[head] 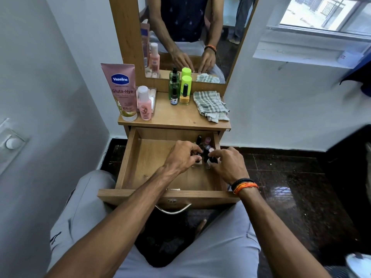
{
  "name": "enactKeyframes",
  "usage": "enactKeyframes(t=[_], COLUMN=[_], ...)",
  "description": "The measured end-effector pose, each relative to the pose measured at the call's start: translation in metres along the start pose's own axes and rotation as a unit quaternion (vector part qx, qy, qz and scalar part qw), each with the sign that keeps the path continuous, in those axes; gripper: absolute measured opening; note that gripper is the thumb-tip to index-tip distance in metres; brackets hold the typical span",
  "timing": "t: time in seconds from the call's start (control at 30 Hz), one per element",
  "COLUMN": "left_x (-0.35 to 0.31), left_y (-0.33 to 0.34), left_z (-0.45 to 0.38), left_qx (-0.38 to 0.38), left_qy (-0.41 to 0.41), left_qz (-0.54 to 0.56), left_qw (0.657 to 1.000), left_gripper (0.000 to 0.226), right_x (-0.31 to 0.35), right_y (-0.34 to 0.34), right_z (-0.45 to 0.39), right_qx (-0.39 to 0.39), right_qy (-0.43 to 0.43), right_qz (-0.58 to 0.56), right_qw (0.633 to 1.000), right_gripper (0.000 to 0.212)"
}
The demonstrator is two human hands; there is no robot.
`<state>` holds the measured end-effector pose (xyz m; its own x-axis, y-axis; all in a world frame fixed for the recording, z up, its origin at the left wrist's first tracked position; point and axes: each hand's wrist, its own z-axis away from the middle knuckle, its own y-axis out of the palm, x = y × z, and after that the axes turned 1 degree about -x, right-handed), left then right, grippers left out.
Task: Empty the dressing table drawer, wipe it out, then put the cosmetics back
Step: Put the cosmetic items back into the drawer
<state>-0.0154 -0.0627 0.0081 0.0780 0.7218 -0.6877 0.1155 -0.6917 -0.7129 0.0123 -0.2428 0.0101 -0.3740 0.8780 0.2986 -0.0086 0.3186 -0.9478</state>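
Standing upright in the drawer (128, 167), back-right corner: small cosmetic bottles (206, 144), long axes vertical. Left hand (181, 157) pinches a dark-capped bottle (198, 152); right hand (227, 165) pinches a neighbouring bottle (212, 159). Remaining bottles lie just beyond both grips, equally near. Tabletop (172, 115) holds a checked cloth (210, 105).

Both hands, left hand (181, 157) and right hand (228, 164), grip small bottles (206, 141) inside drawer (140, 157).

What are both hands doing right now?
Left hand: fingers curled around a small dark-capped bottle in the drawer.
Right hand: pinching another small bottle beside it.
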Motion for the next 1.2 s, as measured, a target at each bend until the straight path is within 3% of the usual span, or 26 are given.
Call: enactKeyframes(t=[0.5, 0.87, 1.2], left_x=[-0.001, 0.001, 0.008], left_y=[0.016, 0.018, 0.012], left_z=[-0.001, 0.001, 0.006], left_qx=[-0.007, -0.013, -0.018], left_qy=[0.028, 0.03, 0.041], left_qz=[-0.013, -0.003, 0.01], left_qw=[0.999, 0.999, 0.999], left_gripper=[0.032, 0.031, 0.03], right_x=[-0.006, -0.004, -0.006], right_y=[0.012, 0.009, 0.006], right_z=[-0.002, -0.002, 0.006], right_qx=[0.012, -0.015, -0.04], right_qy=[-0.053, -0.062, -0.017], right_qz=[0.081, 0.06, 0.025], right_qw=[0.995, 0.996, 0.999], right_gripper=[0.029, 0.024, 0.035])
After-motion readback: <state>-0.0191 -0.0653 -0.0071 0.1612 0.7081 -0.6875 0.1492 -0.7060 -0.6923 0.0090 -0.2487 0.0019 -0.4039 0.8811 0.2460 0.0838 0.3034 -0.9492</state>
